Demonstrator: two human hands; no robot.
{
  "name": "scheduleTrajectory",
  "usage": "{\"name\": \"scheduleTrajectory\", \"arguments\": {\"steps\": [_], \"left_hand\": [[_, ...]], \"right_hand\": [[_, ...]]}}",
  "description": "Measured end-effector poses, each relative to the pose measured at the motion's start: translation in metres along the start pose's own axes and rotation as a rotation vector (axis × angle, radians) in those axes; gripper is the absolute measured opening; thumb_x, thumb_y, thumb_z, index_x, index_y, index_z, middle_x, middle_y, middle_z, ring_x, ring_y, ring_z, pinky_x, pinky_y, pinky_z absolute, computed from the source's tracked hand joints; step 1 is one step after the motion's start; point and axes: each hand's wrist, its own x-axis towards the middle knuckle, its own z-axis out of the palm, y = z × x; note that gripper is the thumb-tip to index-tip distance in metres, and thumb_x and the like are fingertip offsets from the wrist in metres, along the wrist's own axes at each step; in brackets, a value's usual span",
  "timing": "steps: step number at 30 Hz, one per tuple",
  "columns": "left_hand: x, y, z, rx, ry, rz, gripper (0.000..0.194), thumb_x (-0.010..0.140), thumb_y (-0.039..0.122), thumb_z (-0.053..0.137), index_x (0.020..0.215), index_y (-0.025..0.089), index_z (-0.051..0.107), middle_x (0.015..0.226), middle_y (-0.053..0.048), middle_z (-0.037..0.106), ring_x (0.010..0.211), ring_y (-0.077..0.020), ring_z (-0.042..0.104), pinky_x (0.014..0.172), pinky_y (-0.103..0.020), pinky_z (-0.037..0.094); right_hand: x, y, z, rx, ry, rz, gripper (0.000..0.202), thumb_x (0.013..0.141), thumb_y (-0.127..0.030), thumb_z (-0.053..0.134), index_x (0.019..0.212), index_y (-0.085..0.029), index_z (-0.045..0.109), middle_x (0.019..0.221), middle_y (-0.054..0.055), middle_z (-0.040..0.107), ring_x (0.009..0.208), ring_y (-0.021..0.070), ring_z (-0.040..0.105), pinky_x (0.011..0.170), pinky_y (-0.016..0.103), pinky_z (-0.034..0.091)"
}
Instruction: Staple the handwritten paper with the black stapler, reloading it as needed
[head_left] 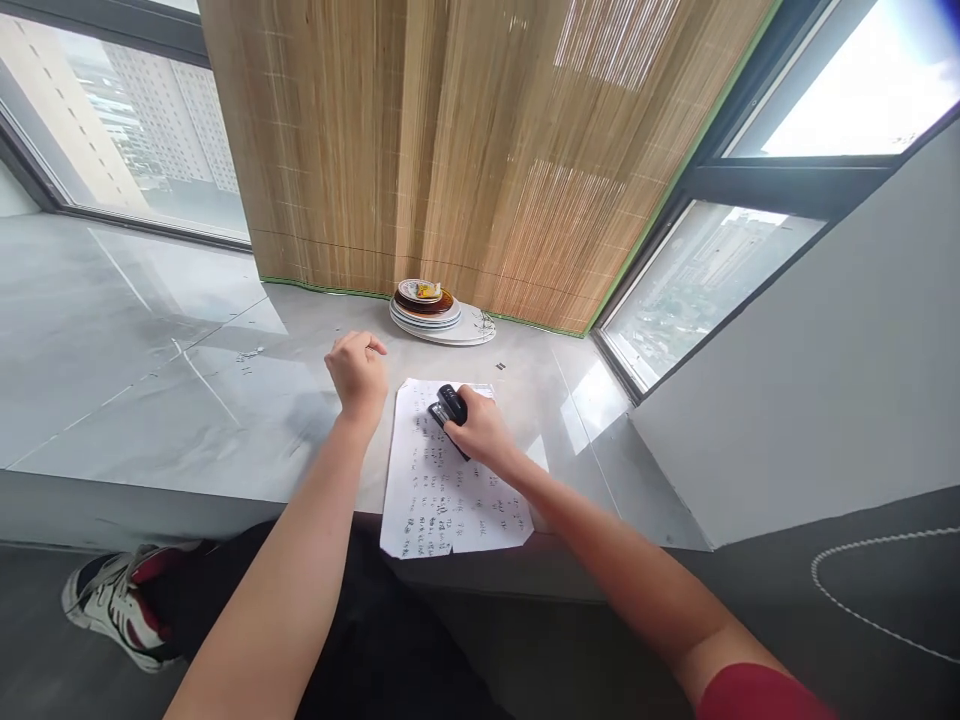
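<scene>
My right hand (pixel 480 428) is closed round a black stapler (pixel 451 404), which is over the upper part of a white sheet of paper (pixel 420 500) with handwriting on it. The stapler's jaw end points up and to the left. The paper's lower edge hangs past the front of the ledge, and its corners look cut or folded. Left of the paper, my left hand (pixel 357 372) is raised with its fingers curled in; whatever they hold, if anything, is hidden. Two small dark pieces, perhaps staple strips (pixel 501 366), lie beyond the paper's upper right corner.
A stack of plates (pixel 426 318) with a small yellow packet (pixel 428 291) on top stands at the back, against a bamboo blind (pixel 450 150). Small scattered bits (pixel 249 355) lie on the tiled ledge (pixel 150 400) at left. Windows flank the blind. A white cord (pixel 847 600) hangs at right.
</scene>
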Motion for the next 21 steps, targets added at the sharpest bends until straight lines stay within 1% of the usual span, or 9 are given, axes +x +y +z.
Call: {"name": "scheduleTrajectory", "arguments": {"steps": [4,6,8,10,12,14,17,19,21], "left_hand": [[-0.005,0.002,0.004,-0.002,-0.046,-0.024,0.038,0.075,-0.01,0.046,0.061,0.023,0.056,0.078,-0.007,0.067,0.086,-0.0284,0.064,0.078,-0.039,0.037],[-0.005,0.002,0.006,-0.023,-0.065,-0.011,0.038,0.076,-0.009,0.046,0.06,0.024,0.056,0.076,-0.007,0.065,0.083,-0.0277,0.063,0.076,-0.038,0.037],[-0.004,0.002,0.006,-0.052,-0.066,0.016,0.038,0.077,-0.009,0.046,0.06,0.024,0.055,0.073,-0.006,0.063,0.079,-0.0268,0.062,0.075,-0.037,0.038],[-0.003,0.002,0.006,-0.078,-0.058,0.041,0.039,0.076,-0.009,0.045,0.06,0.024,0.055,0.071,-0.005,0.06,0.077,-0.0263,0.061,0.074,-0.037,0.039],[-0.004,0.003,0.004,-0.094,-0.049,0.062,0.039,0.076,-0.01,0.044,0.06,0.025,0.054,0.07,-0.004,0.059,0.077,-0.0259,0.061,0.075,-0.036,0.04],[-0.006,0.006,0.004,-0.103,-0.041,0.079,0.039,0.077,-0.01,0.044,0.06,0.025,0.053,0.071,-0.004,0.059,0.078,-0.0252,0.062,0.076,-0.035,0.041],[-0.009,0.009,0.005,-0.109,-0.034,0.094,0.038,0.077,-0.009,0.045,0.062,0.025,0.052,0.073,-0.004,0.062,0.08,-0.0246,0.063,0.077,-0.035,0.042],[-0.011,0.012,0.007,-0.108,-0.042,0.104,0.037,0.078,-0.008,0.045,0.062,0.025,0.052,0.074,-0.004,0.062,0.082,-0.0247,0.063,0.078,-0.035,0.044],[-0.013,0.019,0.007,-0.114,-0.054,0.13,0.037,0.078,-0.008,0.045,0.062,0.025,0.05,0.075,-0.005,0.062,0.083,-0.0248,0.064,0.079,-0.036,0.045]], "right_hand": [[0.003,0.044,-0.04,-0.002,0.077,0.186,0.022,0.085,-0.03,0.069,0.084,-0.027,0.047,0.082,0.002,0.062,0.075,0.0212,0.057,0.063,0.032,0.038],[0.008,0.065,-0.062,0.065,0.057,0.231,0.034,0.092,-0.048,0.072,0.079,-0.026,0.049,0.078,0.002,0.06,0.073,0.0211,0.058,0.063,0.032,0.042],[0.014,0.083,-0.079,0.203,0.04,0.256,0.049,0.098,-0.069,0.062,0.077,-0.026,0.053,0.075,0.003,0.059,0.069,0.0208,0.058,0.06,0.033,0.046],[0.023,0.097,-0.089,0.255,0.114,0.217,0.054,0.101,-0.075,0.054,0.081,-0.025,0.059,0.08,0.005,0.063,0.073,0.0223,0.063,0.064,0.035,0.053],[0.032,0.108,-0.089,0.126,0.205,0.133,0.041,0.101,-0.063,0.059,0.092,-0.024,0.065,0.098,0.01,0.07,0.091,0.0271,0.07,0.081,0.042,0.061],[0.041,0.113,-0.079,-0.07,0.203,0.055,0.024,0.099,-0.044,0.063,0.109,-0.023,0.069,0.129,0.016,0.071,0.121,0.0337,0.069,0.104,0.051,0.059],[0.053,0.115,-0.059,-0.222,0.076,-0.002,0.041,0.098,-0.026,0.062,0.138,-0.023,0.064,0.165,0.02,0.052,0.159,0.0386,0.046,0.126,0.059,0.045],[0.062,0.112,-0.048,-0.248,-0.004,-0.035,0.044,0.1,-0.023,0.059,0.144,-0.022,0.06,0.169,0.021,0.048,0.166,0.038,0.037,0.131,0.06,0.039],[0.072,0.107,-0.04,-0.234,-0.065,-0.088,0.039,0.102,-0.02,0.055,0.141,-0.02,0.061,0.165,0.021,0.052,0.162,0.0364,0.043,0.131,0.058,0.039]]}}
